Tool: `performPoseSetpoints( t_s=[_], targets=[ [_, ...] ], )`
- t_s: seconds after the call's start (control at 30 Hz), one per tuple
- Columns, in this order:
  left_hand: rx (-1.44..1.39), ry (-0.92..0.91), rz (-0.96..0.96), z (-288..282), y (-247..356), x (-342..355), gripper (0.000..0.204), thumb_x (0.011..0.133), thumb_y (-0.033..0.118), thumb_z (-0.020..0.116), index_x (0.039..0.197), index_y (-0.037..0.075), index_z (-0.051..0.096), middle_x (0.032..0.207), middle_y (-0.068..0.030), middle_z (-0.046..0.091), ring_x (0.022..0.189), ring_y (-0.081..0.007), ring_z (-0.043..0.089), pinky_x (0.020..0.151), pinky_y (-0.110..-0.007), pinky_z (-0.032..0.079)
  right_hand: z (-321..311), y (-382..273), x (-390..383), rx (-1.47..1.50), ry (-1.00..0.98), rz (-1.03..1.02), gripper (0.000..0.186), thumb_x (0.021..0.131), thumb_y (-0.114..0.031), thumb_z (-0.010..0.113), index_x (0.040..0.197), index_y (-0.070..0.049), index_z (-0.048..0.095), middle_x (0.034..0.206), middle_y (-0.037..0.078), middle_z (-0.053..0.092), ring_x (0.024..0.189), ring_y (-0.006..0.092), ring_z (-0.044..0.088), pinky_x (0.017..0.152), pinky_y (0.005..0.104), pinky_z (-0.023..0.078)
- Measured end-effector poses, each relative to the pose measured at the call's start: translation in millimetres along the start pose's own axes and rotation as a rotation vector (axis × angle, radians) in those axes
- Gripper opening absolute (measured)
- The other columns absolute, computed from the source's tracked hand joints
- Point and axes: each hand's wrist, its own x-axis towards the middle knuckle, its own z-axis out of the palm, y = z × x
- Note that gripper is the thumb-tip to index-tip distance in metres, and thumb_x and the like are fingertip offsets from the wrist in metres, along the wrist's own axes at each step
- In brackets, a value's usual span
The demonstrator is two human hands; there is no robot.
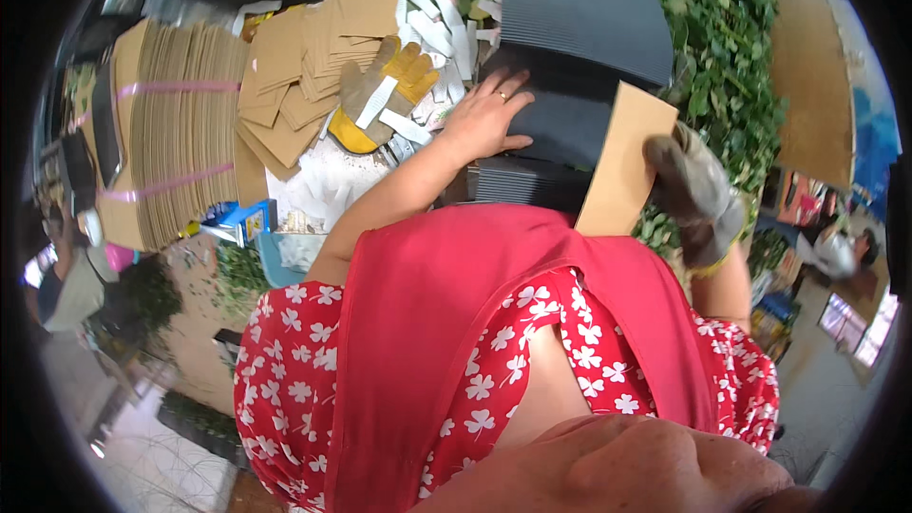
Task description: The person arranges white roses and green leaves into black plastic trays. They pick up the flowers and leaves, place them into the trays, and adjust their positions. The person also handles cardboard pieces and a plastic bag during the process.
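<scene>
My bare left hand point(486, 119), a ring on one finger, lies with its fingers spread on a smooth dark panel point(567, 114). My right hand point(698, 192) wears a grey work glove and grips a flat piece of brown cardboard point(617, 157) by its right edge. The cardboard stands at a slant over the right side of the dark panel, its lower end close to my red apron. Ribbed black sheeting point(584, 14) runs away from me beyond the panel. Left of my left forearm lies a grey and yellow work glove point(389, 85) with white strips on it.
Loose cardboard pieces point(280, 76) and a big bundle of cardboard point(185, 123) tied with pink straps sit at the left. White strips point(432, 28) are scattered near the sheeting. Cut leafy stems point(717, 28) are heaped along the right. Other people point(836, 252) are in the background.
</scene>
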Motion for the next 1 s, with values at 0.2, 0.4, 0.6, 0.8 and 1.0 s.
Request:
performPoseSetpoints(
  t_s=[0.2,0.4,0.6,0.8,1.0],
  targets=[
    [0.027,-0.003,0.009,3.4,1.0,3.1,0.058,0.073,0.031,0.078,0.124,0.011,0.057,0.147,-0.012,0.041,0.136,-0.0389,0.035,0.109,-0.046,0.038,28.2,60.6,40.4,0.265,-0.374,0.46,0.038,0.094,-0.042,0.059,0.079,-0.006,0.061,0.058,0.0,0.054,0.051,0.0109,0.051,0.047,0.0263,0.036],
    [-0.39,0.402,-0.402,20.3,-12.2,-31.9,0.042,0.082,0.02,0.073,0.115,0.0,0.056,0.128,-0.0188,0.049,0.112,-0.0301,0.055,0.086,-0.034,0.055,103.5,123.6,55.6,-0.158,-0.372,0.566,0.051,0.094,-0.049,0.052,0.101,-0.001,0.067,0.088,0.023,0.066,0.088,0.037,0.064,0.08,0.0407,0.049],
    [-0.962,-0.03,-0.717,29.0,-11.4,-48.1,0.027,0.099,0.02,0.058,0.078,0.004,0.054,0.061,0.008,0.04,0.059,-0.0028,0.033,0.052,-0.024,0.028,105.3,110.3,56.9,-0.101,-0.322,0.665,0.056,0.09,-0.05,0.056,0.112,0.001,0.064,0.102,0.025,0.067,0.098,0.0376,0.064,0.085,0.0402,0.049],
    [-1.0,-0.05,-0.678,37.5,-21.1,-56.8,0.028,0.098,0.021,0.06,0.077,0.004,0.054,0.062,0.0063,0.043,0.06,-0.0044,0.037,0.053,-0.025,0.032,109.8,108.5,55.0,-0.152,-0.265,0.684,0.06,0.089,-0.049,0.056,0.122,0.0,0.061,0.114,0.024,0.065,0.109,0.0376,0.061,0.093,0.0396,0.047],
    [-0.205,-0.187,-0.399,-48.9,10.8,-15.2,0.028,0.084,0.027,0.074,0.088,0.003,0.061,0.08,-0.0082,0.06,0.074,-0.0223,0.059,0.066,-0.033,0.046,108.4,108.7,55.2,-0.148,-0.283,0.659,0.059,0.089,-0.05,0.056,0.118,0.001,0.062,0.112,0.026,0.065,0.107,0.0389,0.061,0.092,0.0406,0.047]
  ],
)
